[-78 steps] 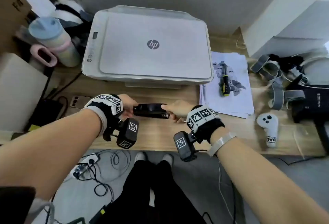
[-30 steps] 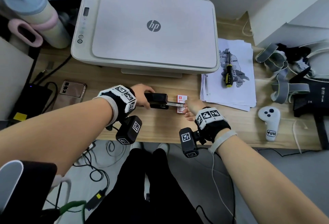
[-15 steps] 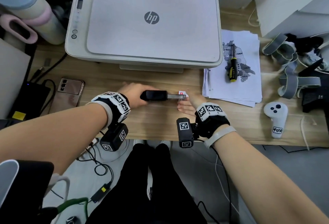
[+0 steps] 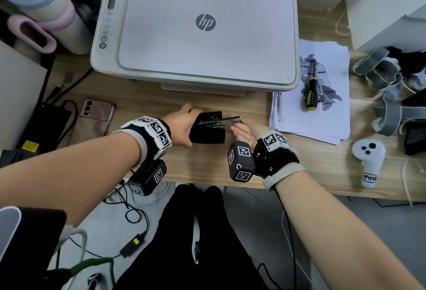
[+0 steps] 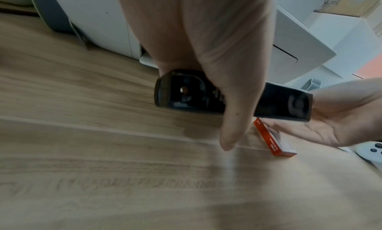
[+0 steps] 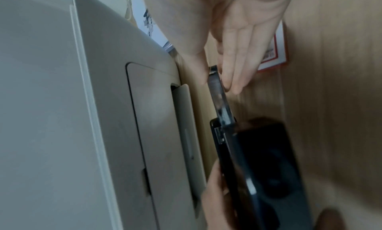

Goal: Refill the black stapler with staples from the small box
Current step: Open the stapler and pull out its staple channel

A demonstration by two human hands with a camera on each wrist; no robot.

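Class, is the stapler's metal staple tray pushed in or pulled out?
Pulled out: the tray juts from the black stapler toward the right hand, which pinches its end.

Both bare forearms reached forward from the near edge, wrists strapped with marker-covered bands. The left hand was wrapped around the black stapler, thumb pointing down on its near side. The right hand, palm turned up, pinched the stapler's extended metal rail between thumb and straightened fingers
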